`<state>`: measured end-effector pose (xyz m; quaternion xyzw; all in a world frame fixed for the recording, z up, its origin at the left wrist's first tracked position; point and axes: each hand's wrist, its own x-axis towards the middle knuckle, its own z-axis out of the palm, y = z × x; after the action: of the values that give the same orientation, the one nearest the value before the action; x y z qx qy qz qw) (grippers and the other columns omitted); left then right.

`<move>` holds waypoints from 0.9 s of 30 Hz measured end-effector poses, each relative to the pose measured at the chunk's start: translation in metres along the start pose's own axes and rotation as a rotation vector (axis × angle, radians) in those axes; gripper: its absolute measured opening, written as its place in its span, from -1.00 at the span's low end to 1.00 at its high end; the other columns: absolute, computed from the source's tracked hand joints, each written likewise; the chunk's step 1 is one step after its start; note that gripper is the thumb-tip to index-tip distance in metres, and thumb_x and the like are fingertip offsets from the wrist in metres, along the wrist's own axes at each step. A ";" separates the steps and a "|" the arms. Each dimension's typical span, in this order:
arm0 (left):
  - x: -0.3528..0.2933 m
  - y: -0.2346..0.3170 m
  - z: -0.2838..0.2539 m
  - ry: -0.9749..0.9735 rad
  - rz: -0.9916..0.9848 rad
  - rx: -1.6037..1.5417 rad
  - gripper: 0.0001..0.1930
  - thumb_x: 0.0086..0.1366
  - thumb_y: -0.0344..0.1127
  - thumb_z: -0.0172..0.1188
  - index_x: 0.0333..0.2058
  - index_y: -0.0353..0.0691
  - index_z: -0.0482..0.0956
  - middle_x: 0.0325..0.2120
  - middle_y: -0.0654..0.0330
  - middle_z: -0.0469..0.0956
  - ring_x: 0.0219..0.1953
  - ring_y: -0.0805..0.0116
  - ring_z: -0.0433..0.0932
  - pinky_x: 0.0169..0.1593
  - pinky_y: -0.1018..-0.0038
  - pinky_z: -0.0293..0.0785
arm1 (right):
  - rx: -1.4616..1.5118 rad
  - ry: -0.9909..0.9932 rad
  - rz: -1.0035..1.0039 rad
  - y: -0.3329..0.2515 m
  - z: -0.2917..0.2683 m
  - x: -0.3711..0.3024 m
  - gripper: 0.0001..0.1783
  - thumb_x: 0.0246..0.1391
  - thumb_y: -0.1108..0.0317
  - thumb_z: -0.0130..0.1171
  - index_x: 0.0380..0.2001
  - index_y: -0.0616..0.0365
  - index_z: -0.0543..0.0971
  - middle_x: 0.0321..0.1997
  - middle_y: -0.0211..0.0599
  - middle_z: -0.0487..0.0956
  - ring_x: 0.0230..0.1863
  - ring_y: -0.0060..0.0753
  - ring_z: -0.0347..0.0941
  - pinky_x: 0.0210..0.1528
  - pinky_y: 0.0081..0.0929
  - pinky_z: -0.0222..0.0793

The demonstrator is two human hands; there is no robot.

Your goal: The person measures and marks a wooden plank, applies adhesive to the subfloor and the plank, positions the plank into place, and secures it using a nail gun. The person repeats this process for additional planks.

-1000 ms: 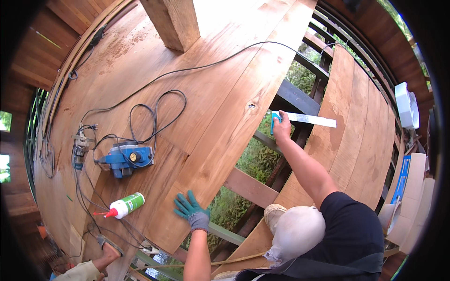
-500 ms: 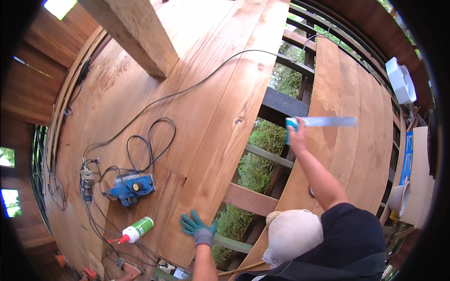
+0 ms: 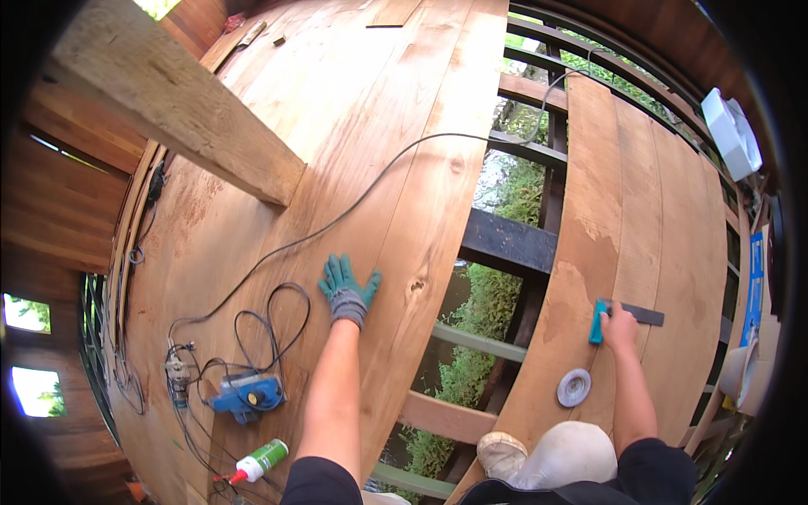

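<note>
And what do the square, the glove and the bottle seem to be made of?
Square: blade likely metal, by its thin, flat, dull grey strip; the teal handle could be plastic or painted metal.
Glove: probably knitted fabric, from the grey cuff, with a teal coating, perhaps rubber, over the fingers.
Bottle: likely smooth plastic, by its rounded white body; the green part looks like a label.

Building site, a timber structure: floor planks (image 3: 353,135) beside open gaps with dark beams (image 3: 507,241), greenery (image 3: 484,316) below, blue power planer (image 3: 247,396), wooden post (image 3: 181,109) rising from floor
</note>
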<state>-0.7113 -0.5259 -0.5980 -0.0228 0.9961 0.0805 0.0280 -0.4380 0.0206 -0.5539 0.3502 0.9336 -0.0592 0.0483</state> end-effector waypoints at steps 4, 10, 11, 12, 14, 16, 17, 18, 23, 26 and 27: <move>0.028 0.024 0.010 -0.026 -0.004 0.086 0.04 0.14 0.46 0.11 0.43 -0.08 0.10 0.51 0.05 -0.11 0.53 0.01 -0.17 0.43 -0.24 -0.31 | 0.549 0.120 0.049 -0.015 -0.001 0.065 -0.64 0.29 0.06 0.14 -0.23 0.18 0.61 -0.42 -0.18 0.62 -0.35 -0.14 0.63 -0.33 -0.25 0.51; 0.024 0.019 0.006 -0.008 0.046 0.058 0.07 0.10 0.52 0.08 0.42 -0.13 0.17 0.50 0.00 -0.07 0.53 0.01 -0.15 0.44 -0.23 -0.37 | 1.584 -0.262 0.421 -0.228 0.042 0.218 -0.23 0.32 -0.30 -0.06 0.01 0.34 0.49 -0.28 -0.15 0.59 -0.25 -0.24 0.62 -0.13 -0.32 0.57; 0.024 0.020 0.005 -0.026 0.045 0.067 0.07 0.11 0.49 0.10 0.42 -0.14 0.15 0.50 0.00 -0.08 0.53 -0.01 -0.15 0.44 -0.23 -0.36 | 1.606 -0.340 0.497 -0.258 0.049 0.236 0.01 0.24 -0.48 -0.16 0.12 0.45 0.41 -0.05 0.08 0.56 -0.05 -0.05 0.58 0.03 -0.21 0.53; 0.025 0.025 0.002 -0.044 0.052 0.069 0.06 0.12 0.46 0.12 0.42 -0.15 0.13 0.50 -0.01 -0.08 0.52 -0.03 -0.15 0.44 -0.23 -0.35 | 1.638 -0.342 0.544 -0.278 0.061 0.254 0.13 0.21 -0.55 -0.26 0.14 0.54 0.38 0.00 0.16 0.55 -0.04 -0.01 0.57 -0.02 -0.20 0.55; 0.025 0.025 0.000 -0.069 0.054 0.073 0.07 0.12 0.43 0.15 0.42 -0.16 0.11 0.49 -0.01 -0.08 0.52 -0.06 -0.16 0.43 -0.24 -0.34 | 1.709 -0.424 0.680 -0.345 0.082 0.267 0.17 0.19 -0.59 -0.35 0.25 0.49 0.31 0.16 0.23 0.50 0.27 0.12 0.40 0.25 -0.01 0.40; 0.027 0.032 0.000 -0.090 0.070 0.060 0.07 0.10 0.42 0.18 0.42 -0.17 0.11 0.49 -0.02 -0.08 0.53 -0.05 -0.17 0.43 -0.23 -0.35 | 1.870 -0.473 0.275 -0.394 0.105 0.272 0.00 0.27 -0.48 -0.28 0.28 0.29 0.35 0.16 0.10 0.53 0.20 0.00 0.47 0.29 0.00 0.37; 0.028 0.020 -0.007 -0.108 0.048 0.087 0.08 0.08 0.42 0.19 0.41 -0.17 0.12 0.49 -0.02 -0.08 0.53 -0.05 -0.18 0.43 -0.24 -0.35 | 1.953 -0.609 0.323 -0.407 0.099 0.257 -0.06 0.29 -0.44 -0.24 0.27 0.25 0.37 0.15 0.04 0.55 0.15 -0.03 0.51 0.27 -0.01 0.38; 0.028 0.024 -0.010 -0.122 0.031 0.087 0.09 0.07 0.43 0.20 0.41 -0.17 0.12 0.49 -0.02 -0.07 0.53 -0.05 -0.18 0.43 -0.24 -0.35 | 2.018 -0.727 0.357 -0.407 0.090 0.255 -0.12 0.31 -0.41 -0.20 0.27 0.21 0.38 0.14 -0.01 0.57 0.11 -0.06 0.54 0.25 -0.01 0.39; 0.031 0.029 -0.012 -0.151 -0.035 0.092 0.12 0.02 0.44 0.24 0.40 -0.16 0.12 0.48 0.00 -0.06 0.53 -0.04 -0.20 0.43 -0.24 -0.35 | 1.624 -0.505 0.493 -0.423 0.086 0.262 -0.21 0.30 -0.32 -0.07 0.15 0.24 0.51 0.08 -0.01 0.61 0.06 -0.06 0.58 0.16 -0.09 0.42; 0.032 0.032 -0.008 -0.134 -0.011 0.065 0.11 0.03 0.45 0.23 0.41 -0.13 0.11 0.48 0.02 -0.07 0.53 -0.02 -0.21 0.44 -0.24 -0.35 | 1.231 -0.173 0.351 -0.408 0.111 0.277 -0.20 0.28 -0.33 -0.07 0.07 0.27 0.56 0.05 0.04 0.63 0.05 -0.04 0.58 0.16 -0.14 0.42; 0.033 0.035 -0.008 -0.142 -0.008 0.056 0.11 0.03 0.46 0.22 0.41 -0.12 0.11 0.49 0.02 -0.08 0.53 -0.01 -0.22 0.44 -0.24 -0.35 | 1.075 -0.073 0.301 -0.399 0.119 0.281 -0.19 0.28 -0.34 -0.08 0.05 0.28 0.57 0.04 0.07 0.63 0.04 -0.03 0.59 0.16 -0.16 0.42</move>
<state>-0.7460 -0.4945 -0.5867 -0.0201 0.9934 0.0540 0.0993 -0.9064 -0.1126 -0.6776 0.4529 0.7094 -0.5313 -0.0968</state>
